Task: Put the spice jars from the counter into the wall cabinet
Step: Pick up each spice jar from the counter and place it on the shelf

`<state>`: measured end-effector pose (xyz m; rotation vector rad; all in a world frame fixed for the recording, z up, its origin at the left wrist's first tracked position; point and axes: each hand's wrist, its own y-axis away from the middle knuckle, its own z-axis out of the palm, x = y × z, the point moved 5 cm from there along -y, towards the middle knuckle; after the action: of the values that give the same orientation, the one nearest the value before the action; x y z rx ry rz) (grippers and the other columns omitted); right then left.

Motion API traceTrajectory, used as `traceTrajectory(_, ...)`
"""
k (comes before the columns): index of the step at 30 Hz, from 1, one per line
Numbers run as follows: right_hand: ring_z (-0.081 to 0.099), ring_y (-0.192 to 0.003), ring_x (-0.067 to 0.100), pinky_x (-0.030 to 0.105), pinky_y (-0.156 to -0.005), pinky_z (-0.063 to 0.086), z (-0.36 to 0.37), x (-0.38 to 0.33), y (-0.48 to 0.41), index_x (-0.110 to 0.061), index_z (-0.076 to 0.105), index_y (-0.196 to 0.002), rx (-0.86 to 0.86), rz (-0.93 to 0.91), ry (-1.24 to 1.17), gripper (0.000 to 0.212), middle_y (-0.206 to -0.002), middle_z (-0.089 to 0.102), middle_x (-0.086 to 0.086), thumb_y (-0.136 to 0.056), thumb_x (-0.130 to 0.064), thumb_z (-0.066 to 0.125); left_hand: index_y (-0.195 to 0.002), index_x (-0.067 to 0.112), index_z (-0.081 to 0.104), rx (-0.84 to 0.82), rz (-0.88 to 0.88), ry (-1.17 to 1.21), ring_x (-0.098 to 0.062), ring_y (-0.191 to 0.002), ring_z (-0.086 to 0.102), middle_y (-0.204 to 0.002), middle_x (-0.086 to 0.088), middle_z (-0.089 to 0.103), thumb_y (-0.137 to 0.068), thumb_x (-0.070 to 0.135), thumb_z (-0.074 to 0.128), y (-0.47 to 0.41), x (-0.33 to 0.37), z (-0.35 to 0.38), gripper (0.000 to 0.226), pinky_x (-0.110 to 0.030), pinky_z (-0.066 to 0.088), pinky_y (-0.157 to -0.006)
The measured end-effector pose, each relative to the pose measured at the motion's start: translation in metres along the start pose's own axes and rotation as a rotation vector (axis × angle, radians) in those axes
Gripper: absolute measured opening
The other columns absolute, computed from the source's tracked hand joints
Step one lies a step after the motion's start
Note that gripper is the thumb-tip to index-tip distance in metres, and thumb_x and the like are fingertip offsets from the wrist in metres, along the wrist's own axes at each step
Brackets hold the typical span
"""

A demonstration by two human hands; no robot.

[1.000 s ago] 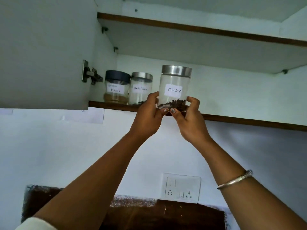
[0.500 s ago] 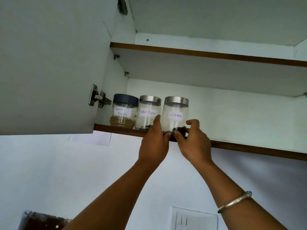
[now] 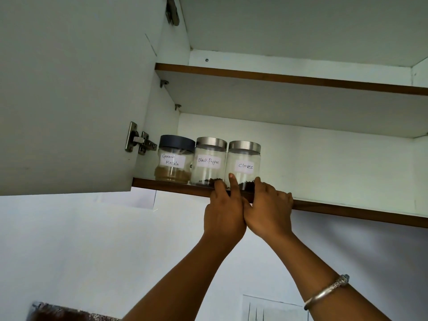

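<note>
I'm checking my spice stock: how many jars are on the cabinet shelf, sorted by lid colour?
Dark lid: 1, the Garam Masala jar
Silver lid: 2, the Black Pepper jar and the Cloves jar
Total: 3 jars

on the lower shelf (image 3: 347, 210), left to right: garam masala jar (image 3: 174, 162), black pepper jar (image 3: 209, 163), cloves jar (image 3: 244, 164), side by side.

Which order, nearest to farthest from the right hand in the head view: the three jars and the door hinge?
From the right hand:
1. Cloves jar, touched at its base.
2. Black Pepper jar, next left.
3. Garam Masala jar, leftmost jar.
4. Door hinge, on the cabinet's left wall.
</note>
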<state>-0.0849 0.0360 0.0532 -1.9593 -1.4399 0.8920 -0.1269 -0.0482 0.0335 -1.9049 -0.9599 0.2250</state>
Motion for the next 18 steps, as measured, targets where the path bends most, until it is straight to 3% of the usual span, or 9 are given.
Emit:
traceTrajectory(8, 0.001, -0.147, 0.031, 0.047, -0.117, -0.005, 0.005, 0.001, 0.01, -0.022, 0.0, -0.152, -0.164, -0.04, 0.07, 0.079, -0.159, 0.006, 0.013, -0.091, -0.046, 0.045, -0.151, 0.011, -0.006, -0.13, 0.02, -0.066, -0.034, -0.127, 0.039, -0.151, -0.016, 0.01, -0.088, 0.027, 0.059, 0.007, -0.003, 0.001, 0.092, -0.038, 0.045, -0.097)
traceTrajectory(13, -0.011, -0.147, 0.027, 0.049, -0.118, 0.006, 0.003, -0.002, 0.03, -0.027, 0.002, -0.151, -0.202, -0.063, -0.04, 0.082, -0.16, -0.006, 0.008, -0.089, -0.03, 0.055, -0.15, 0.017, -0.009, -0.272, 0.101, -0.019, -0.034, -0.118, 0.051, -0.155, -0.018, -0.018, -0.084, 0.022, 0.062, 0.024, 0.002, -0.001, 0.098, -0.04, 0.049, -0.093)
traceTrajectory(15, -0.007, -0.148, 0.026, 0.049, -0.119, 0.015, 0.004, 0.0, 0.043, -0.029, 0.008, -0.151, -0.231, -0.068, -0.065, 0.081, -0.16, -0.007, 0.004, -0.087, -0.025, 0.058, -0.15, 0.018, -0.012, -0.319, 0.13, -0.002, -0.031, -0.112, 0.055, -0.154, -0.015, -0.027, -0.084, 0.02, 0.062, 0.037, 0.004, 0.001, 0.099, -0.039, 0.051, -0.089)
traceTrajectory(18, 0.003, -0.148, 0.028, 0.044, -0.117, 0.025, 0.01, 0.009, 0.071, -0.026, 0.01, -0.151, -0.333, -0.023, -0.131, 0.082, -0.161, -0.004, 0.004, -0.086, -0.021, 0.061, -0.15, 0.016, -0.013, -0.416, 0.166, 0.048, -0.031, -0.117, 0.053, -0.155, -0.015, -0.025, -0.085, 0.021, 0.063, 0.064, 0.01, 0.011, 0.1, -0.037, 0.049, -0.094)
